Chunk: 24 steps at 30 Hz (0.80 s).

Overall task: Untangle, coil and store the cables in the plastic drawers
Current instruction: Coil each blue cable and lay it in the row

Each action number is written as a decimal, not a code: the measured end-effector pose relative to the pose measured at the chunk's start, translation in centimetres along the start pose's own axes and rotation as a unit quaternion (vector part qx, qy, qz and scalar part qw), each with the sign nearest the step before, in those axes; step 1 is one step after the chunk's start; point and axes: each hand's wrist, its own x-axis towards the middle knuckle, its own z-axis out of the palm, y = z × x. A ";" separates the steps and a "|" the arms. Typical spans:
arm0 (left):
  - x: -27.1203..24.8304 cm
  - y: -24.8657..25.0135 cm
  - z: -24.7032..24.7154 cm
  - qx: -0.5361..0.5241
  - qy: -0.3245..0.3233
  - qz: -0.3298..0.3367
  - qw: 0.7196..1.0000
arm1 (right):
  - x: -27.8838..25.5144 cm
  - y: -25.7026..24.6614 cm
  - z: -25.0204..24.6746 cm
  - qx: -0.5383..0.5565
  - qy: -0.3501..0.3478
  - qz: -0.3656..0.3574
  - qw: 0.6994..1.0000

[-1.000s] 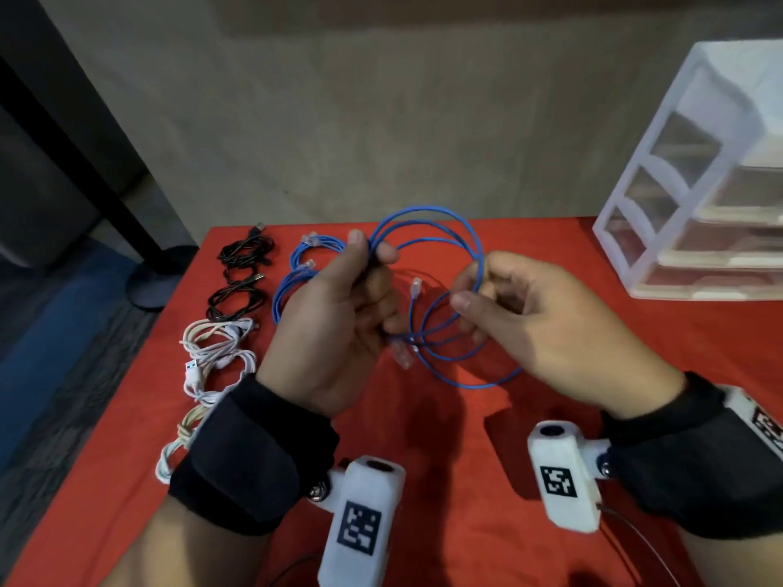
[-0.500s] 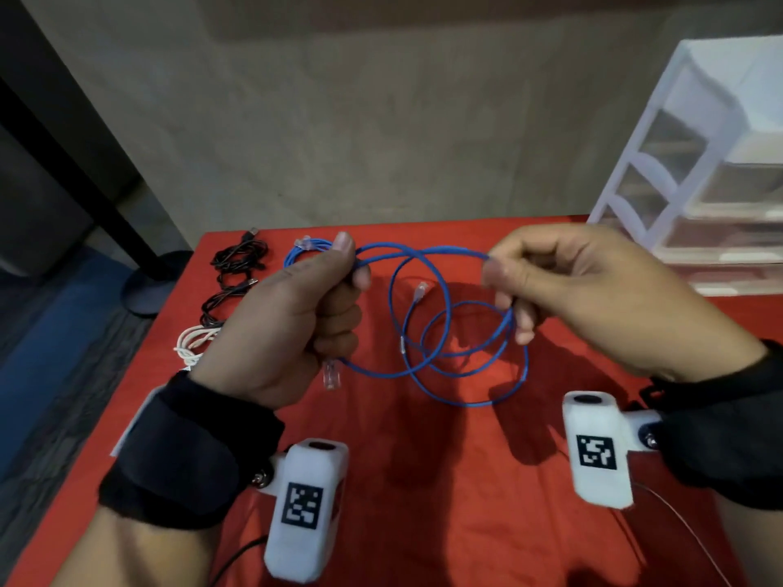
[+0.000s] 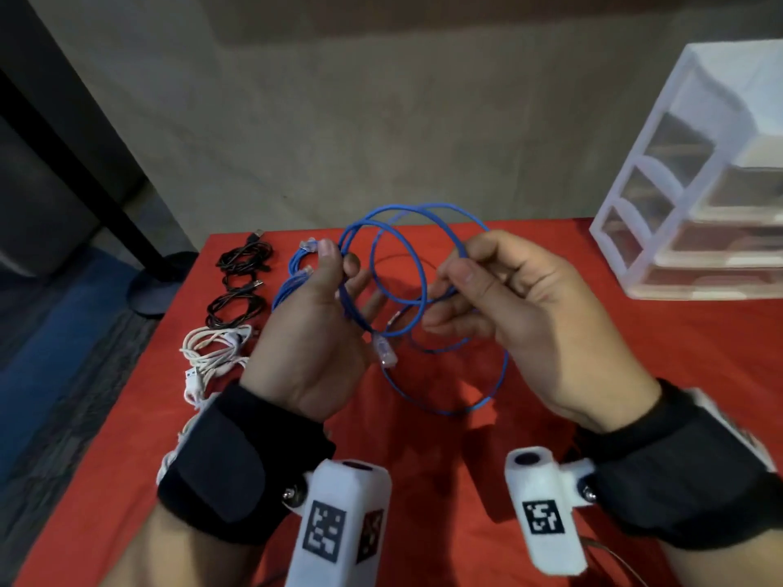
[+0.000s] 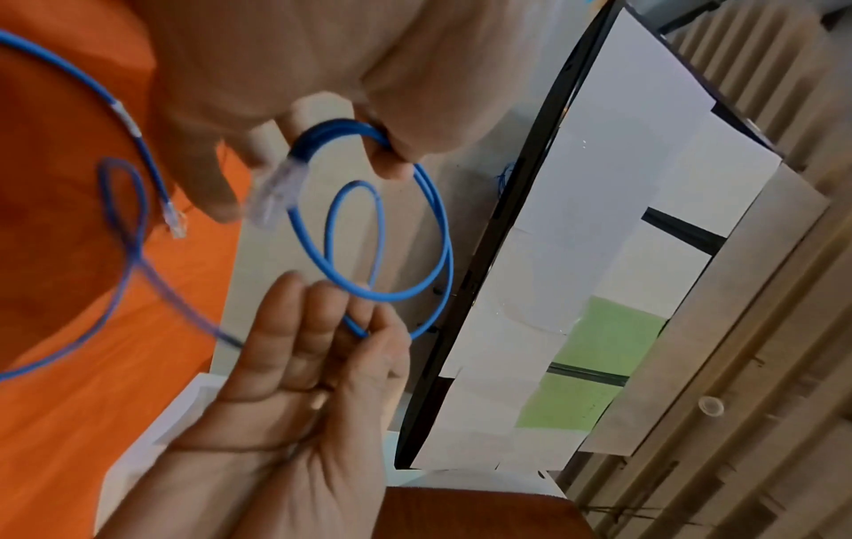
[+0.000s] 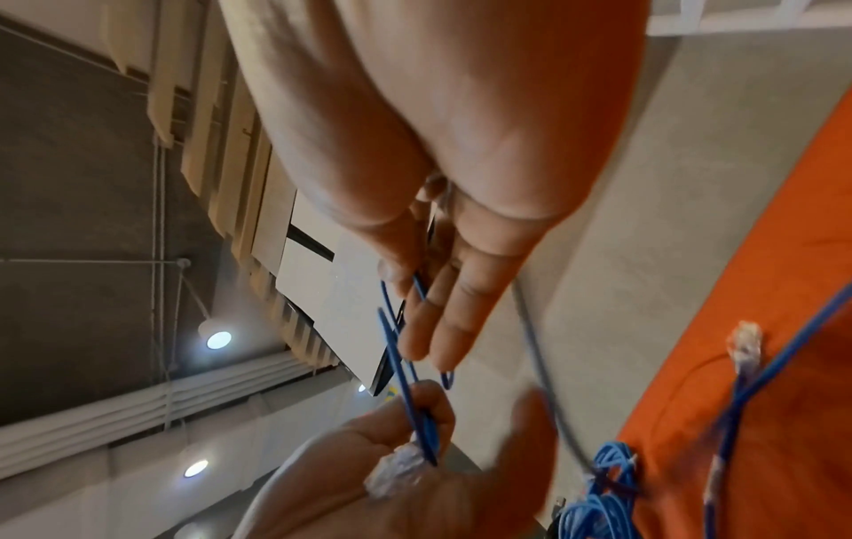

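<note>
A thin blue network cable [image 3: 417, 264] hangs in loose loops above the red table [image 3: 635, 353]. My left hand [image 3: 334, 286] pinches the gathered loops near the top between thumb and forefinger, and a clear plug [image 3: 384, 351] dangles below it. My right hand [image 3: 474, 281] pinches one strand [image 4: 357, 321] at the loops' right side. The cable's other plug [image 5: 744, 346] hangs free over the cloth. The clear plastic drawer unit [image 3: 695, 171] stands at the far right.
Coiled cables lie in rows on the table's left: two black ones [image 3: 241, 281], blue ones [image 3: 296, 273] and white ones [image 3: 216, 349]. A dark post and its round base [image 3: 156, 286] stand off the table's far left corner. A beige wall runs behind.
The loops were drawn out sideways between my hands half a second ago; now my hands are closer together and the loops are gathered upright, with one more turn passed toward the left hand.
</note>
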 end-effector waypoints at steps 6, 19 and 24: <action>0.1 0.3 0.1 -0.061 0.067 0.015 0.996 | -0.1 -0.2 -0.8 -0.149 -0.055 0.024 0.987; -0.4 -0.3 -0.1 0.325 0.030 0.196 0.925 | 0.6 -0.7 -3.1 -0.210 -0.041 0.051 0.975; 0.0 -0.7 0.8 0.108 0.045 0.096 0.989 | 0.4 -0.2 -1.8 -0.085 0.003 0.023 0.996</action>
